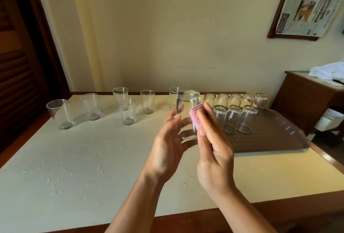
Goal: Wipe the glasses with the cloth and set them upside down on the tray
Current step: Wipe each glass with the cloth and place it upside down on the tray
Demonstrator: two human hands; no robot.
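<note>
The glass (pixel 188 113) in hand is held above the counter (pixel 93 158), just left of the tray (pixel 270 139), base up and mouth down toward the person. The left hand (pixel 167 145) cups it from the left with fingers loosely curved round its wall, while the right hand (pixel 212 145) presses the folded pink cloth (pixel 195 115) against its right side under straight fingers, the thumb tucked behind. To wipe well, the left hand should turn the glass a little at a time so the cloth meets the whole wall, then the base and rim; firm but light pressure seems wise, as the glass is thin and smooth and could slip. Eight inverted glasses (pixel 236 117) already stand in two rows at the tray's far end, so the open spot beside the front three looks like the natural place to set this one. Six upright glasses (pixel 127 111) wait on the counter to the left.
</note>
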